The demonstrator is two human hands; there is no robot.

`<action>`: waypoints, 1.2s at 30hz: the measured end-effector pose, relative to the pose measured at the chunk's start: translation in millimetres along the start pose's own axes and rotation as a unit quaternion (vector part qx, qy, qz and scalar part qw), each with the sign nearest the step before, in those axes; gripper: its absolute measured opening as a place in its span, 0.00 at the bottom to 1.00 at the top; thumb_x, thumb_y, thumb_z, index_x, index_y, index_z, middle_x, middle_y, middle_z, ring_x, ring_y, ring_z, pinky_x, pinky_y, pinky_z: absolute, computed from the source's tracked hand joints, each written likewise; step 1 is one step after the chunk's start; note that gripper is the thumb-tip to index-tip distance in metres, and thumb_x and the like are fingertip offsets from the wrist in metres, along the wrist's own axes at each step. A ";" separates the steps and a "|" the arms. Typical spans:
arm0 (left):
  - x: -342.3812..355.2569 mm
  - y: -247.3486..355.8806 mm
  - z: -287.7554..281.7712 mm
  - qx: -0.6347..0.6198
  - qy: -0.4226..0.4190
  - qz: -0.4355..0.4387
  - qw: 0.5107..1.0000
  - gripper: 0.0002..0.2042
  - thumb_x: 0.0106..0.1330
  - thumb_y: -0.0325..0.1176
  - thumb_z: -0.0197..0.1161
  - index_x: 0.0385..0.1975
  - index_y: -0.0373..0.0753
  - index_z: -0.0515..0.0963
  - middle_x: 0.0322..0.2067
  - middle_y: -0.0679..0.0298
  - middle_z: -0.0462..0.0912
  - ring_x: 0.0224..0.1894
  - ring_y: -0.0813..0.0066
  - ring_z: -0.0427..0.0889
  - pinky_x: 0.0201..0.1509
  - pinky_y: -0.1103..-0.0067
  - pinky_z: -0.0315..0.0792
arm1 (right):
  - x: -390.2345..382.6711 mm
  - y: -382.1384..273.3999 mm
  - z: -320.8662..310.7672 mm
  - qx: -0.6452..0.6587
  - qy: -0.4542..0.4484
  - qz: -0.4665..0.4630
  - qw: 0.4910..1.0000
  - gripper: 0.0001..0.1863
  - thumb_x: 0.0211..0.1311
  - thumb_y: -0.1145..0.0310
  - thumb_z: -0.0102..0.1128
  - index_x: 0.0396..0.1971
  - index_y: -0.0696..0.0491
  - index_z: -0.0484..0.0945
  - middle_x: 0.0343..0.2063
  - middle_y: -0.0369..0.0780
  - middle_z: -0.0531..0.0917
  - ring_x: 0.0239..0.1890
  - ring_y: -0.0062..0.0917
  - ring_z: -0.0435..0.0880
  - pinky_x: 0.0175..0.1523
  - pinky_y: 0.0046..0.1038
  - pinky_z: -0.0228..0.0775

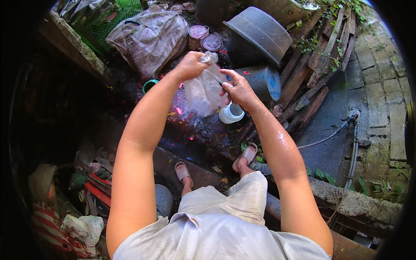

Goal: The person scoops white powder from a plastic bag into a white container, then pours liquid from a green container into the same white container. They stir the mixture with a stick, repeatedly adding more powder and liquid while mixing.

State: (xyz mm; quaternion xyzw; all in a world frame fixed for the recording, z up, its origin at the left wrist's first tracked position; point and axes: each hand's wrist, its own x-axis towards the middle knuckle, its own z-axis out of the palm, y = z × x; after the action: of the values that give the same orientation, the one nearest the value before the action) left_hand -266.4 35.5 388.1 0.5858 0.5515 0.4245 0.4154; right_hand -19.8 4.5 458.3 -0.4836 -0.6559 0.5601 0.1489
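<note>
Left hand point(190, 66): my fingers closed on the bunched top of a translucent plastic bag point(203, 92), which hangs between and below my hands; gripped high, I judge, to keep the film stretched. Right hand point(239, 90): closed on a thin tool point(219, 81), slim end toward the bag; contact, cannot tell. Pinched near the fingertips, probably for fine control. White jar point(233, 113), one: open mouth showing, near the bag's lower right. Grey tub point(260, 35), one: tilted, beyond my hands. Round tins point(198, 32), two: side by side, apart from the bag, seemingly clear of my reach.
</note>
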 end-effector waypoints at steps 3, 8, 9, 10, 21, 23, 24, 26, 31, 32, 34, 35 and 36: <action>0.4 18.5 19.4 0.067 -0.047 -0.030 0.996 0.10 0.71 0.35 0.72 0.42 0.34 0.91 0.29 0.67 0.89 0.34 0.81 0.82 0.43 0.72 0.79 | -5.0 -2.9 -1.3 -0.042 -0.002 0.023 0.999 0.15 0.81 0.72 0.58 0.63 0.49 0.79 0.27 0.40 0.88 0.16 0.23 0.83 0.19 0.29 0.72; 13.2 -19.1 26.1 0.115 -0.067 0.013 0.991 0.09 0.71 0.33 0.72 0.43 0.34 0.90 0.32 0.60 0.91 0.36 0.79 0.84 0.47 0.70 0.81 | -17.3 -9.1 -9.0 -0.098 -0.001 0.044 0.994 0.09 0.83 0.68 0.57 0.54 0.53 0.80 0.27 0.42 0.86 0.17 0.28 0.86 0.21 0.33 0.76; 13.6 -17.4 26.6 0.134 -0.073 0.022 0.988 0.08 0.70 0.32 0.72 0.43 0.35 0.90 0.33 0.58 0.92 0.37 0.76 0.86 0.48 0.69 0.81 | -21.7 -7.7 -13.6 -0.114 0.004 0.053 0.992 0.09 0.82 0.67 0.57 0.53 0.54 0.80 0.27 0.43 0.86 0.18 0.29 0.87 0.22 0.33 0.77; 14.2 -15.5 26.2 0.153 -0.078 0.032 0.985 0.08 0.69 0.31 0.72 0.43 0.35 0.90 0.34 0.57 0.92 0.38 0.72 0.88 0.49 0.68 0.81 | -26.7 -3.4 -15.5 -0.118 -0.001 0.056 0.991 0.10 0.82 0.66 0.56 0.51 0.56 0.80 0.27 0.45 0.87 0.19 0.31 0.88 0.25 0.36 0.79; 12.5 2.9 14.2 0.262 -0.071 0.042 0.962 0.09 0.73 0.33 0.68 0.41 0.33 0.85 0.35 0.52 0.89 0.37 0.61 0.88 0.46 0.63 0.79 | -72.2 41.3 -15.1 -0.241 0.009 0.036 0.970 0.08 0.79 0.69 0.58 0.47 0.56 0.80 0.32 0.51 0.89 0.32 0.43 0.91 0.40 0.45 0.81; 14.5 1.4 13.8 0.249 -0.078 0.028 0.965 0.09 0.75 0.34 0.67 0.41 0.33 0.85 0.33 0.53 0.89 0.36 0.63 0.87 0.44 0.64 0.79 | -71.5 52.2 -18.9 -0.280 0.023 -0.012 0.960 0.08 0.82 0.68 0.56 0.48 0.57 0.80 0.34 0.50 0.89 0.34 0.41 0.91 0.42 0.44 0.80; 14.1 1.5 14.9 0.237 -0.076 0.032 0.968 0.09 0.76 0.34 0.66 0.40 0.33 0.85 0.32 0.53 0.88 0.35 0.64 0.86 0.44 0.65 0.79 | -72.3 52.9 -18.6 -0.281 0.026 -0.013 0.959 0.08 0.82 0.68 0.57 0.47 0.57 0.81 0.34 0.51 0.89 0.35 0.42 0.91 0.44 0.45 0.80; 12.8 1.6 18.6 0.220 -0.070 0.053 0.972 0.09 0.76 0.34 0.65 0.42 0.33 0.86 0.32 0.53 0.88 0.35 0.63 0.86 0.43 0.65 0.79 | -73.5 53.8 -16.6 -0.284 0.030 -0.016 0.958 0.08 0.81 0.69 0.57 0.45 0.57 0.81 0.35 0.52 0.89 0.38 0.44 0.91 0.48 0.47 0.80; 5.3 28.9 44.5 0.208 -0.090 0.152 0.962 0.11 0.73 0.31 0.66 0.49 0.34 0.87 0.37 0.47 0.90 0.39 0.55 0.90 0.47 0.63 0.80 | -48.8 23.7 -21.7 -0.204 0.034 -0.013 0.978 0.26 0.73 0.70 0.65 0.68 0.56 0.70 0.36 0.54 0.90 0.40 0.48 0.92 0.46 0.46 0.83; 4.9 44.5 50.7 0.216 -0.129 0.146 0.957 0.13 0.70 0.29 0.67 0.52 0.36 0.87 0.42 0.44 0.90 0.45 0.49 0.91 0.50 0.63 0.81 | -40.1 13.6 -28.4 -0.165 0.031 -0.003 0.986 0.36 0.73 0.71 0.66 0.77 0.56 0.62 0.32 0.53 0.90 0.33 0.45 0.93 0.39 0.45 0.84; 6.8 40.6 46.8 0.245 -0.113 0.224 0.936 0.12 0.65 0.31 0.71 0.46 0.39 0.90 0.41 0.45 0.91 0.46 0.44 0.91 0.50 0.57 0.82 | -29.0 -31.9 -26.1 -0.106 0.007 0.006 0.994 0.41 0.79 0.69 0.63 0.83 0.55 0.51 0.27 0.46 0.89 0.17 0.30 0.85 0.22 0.35 0.75; 5.3 47.0 47.5 0.241 -0.108 0.234 0.936 0.12 0.64 0.33 0.73 0.46 0.40 0.91 0.41 0.46 0.91 0.45 0.45 0.91 0.49 0.57 0.82 | -21.9 -42.8 -27.1 -0.105 0.007 0.005 0.994 0.41 0.82 0.70 0.59 0.85 0.52 0.48 0.27 0.44 0.89 0.14 0.23 0.81 0.18 0.30 0.71; 1.9 59.6 47.1 0.240 -0.093 0.223 0.940 0.11 0.63 0.34 0.75 0.44 0.40 0.90 0.39 0.47 0.91 0.44 0.46 0.91 0.48 0.57 0.82 | -12.3 -48.1 -32.7 -0.120 -0.015 0.023 0.992 0.39 0.82 0.67 0.60 0.84 0.54 0.51 0.27 0.43 0.90 0.15 0.24 0.83 0.18 0.31 0.72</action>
State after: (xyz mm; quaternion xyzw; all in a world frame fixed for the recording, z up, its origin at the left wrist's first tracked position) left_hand -203.9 33.7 431.2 0.8131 0.4510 0.3047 0.2064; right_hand -12.2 18.6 515.5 -0.5045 -0.7089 0.4884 0.0668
